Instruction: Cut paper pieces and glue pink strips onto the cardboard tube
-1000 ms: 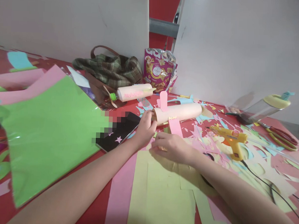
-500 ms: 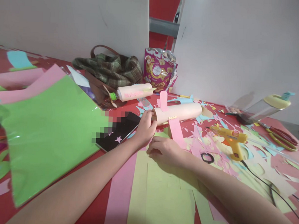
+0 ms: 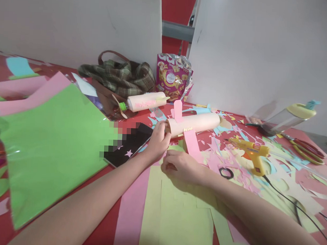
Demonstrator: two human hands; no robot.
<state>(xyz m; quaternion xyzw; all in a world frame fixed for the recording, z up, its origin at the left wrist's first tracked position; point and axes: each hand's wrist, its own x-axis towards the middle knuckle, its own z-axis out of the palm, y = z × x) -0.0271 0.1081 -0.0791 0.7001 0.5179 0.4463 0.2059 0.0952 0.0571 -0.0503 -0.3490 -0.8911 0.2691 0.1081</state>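
A cream paper tube [image 3: 198, 124] with pink paper wings lies across the middle of the table. My left hand [image 3: 159, 138] is closed at its near left end, the fingertips at the open rim. Just below, my right hand [image 3: 182, 166] rests on yellow-green paper [image 3: 181, 216] with its fingers curled in. What those fingers hold, if anything, is hidden. One pink wing [image 3: 192, 145] slants down from the tube towards my right hand. Left of my left hand lies a dark phone [image 3: 125, 149] with a small pink star on it.
A yellow glue gun [image 3: 252, 152] lies on paper scraps at right, its cord trailing forward. Beyond it are red-handled scissors [image 3: 307, 149] and a clear bottle [image 3: 283, 121]. Green sheets [image 3: 55, 151] cover the left. Behind stand another paper-wrapped bottle [image 3: 146, 101], a plaid bag [image 3: 122, 76] and a snack bag [image 3: 172, 78].
The view has shifted very slightly. Both hands stay in nearly the same place, and the paper tube has not visibly moved on the table.
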